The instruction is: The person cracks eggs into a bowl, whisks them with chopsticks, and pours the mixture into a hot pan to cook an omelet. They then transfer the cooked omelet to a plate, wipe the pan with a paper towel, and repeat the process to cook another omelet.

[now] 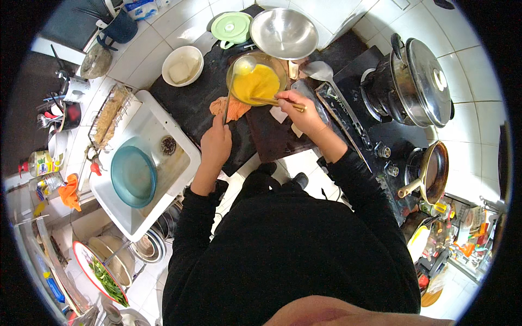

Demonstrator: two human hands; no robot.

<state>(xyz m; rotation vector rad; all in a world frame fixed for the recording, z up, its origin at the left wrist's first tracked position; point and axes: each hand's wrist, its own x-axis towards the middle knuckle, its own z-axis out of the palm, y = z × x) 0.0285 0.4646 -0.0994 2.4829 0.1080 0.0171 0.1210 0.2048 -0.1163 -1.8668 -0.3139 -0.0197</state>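
Observation:
A glass bowl (279, 64) of beaten egg (256, 86) stands on the dark counter, partly over a dark brown cutting board (266, 142). My right hand (302, 112) is closed around wooden chopsticks (265, 100), their tips dipped in the egg. A ladle (244, 66) is gripped upright by its handle in my left hand (216, 143), and its head hangs at the bowl's far left side. What the ladle holds is hard to make out. An orange cloth (235, 110) lies crumpled against the bowl, close to my left hand.
Behind the bowl are a steel basin (284, 33) and a green lidded container (231, 28). A white bowl (183, 66) sits left. The sink (173, 130) holds a teal basin (134, 176). To the right are a steel turner (319, 70), a lidded pot (421, 81) and a frying pan (435, 173).

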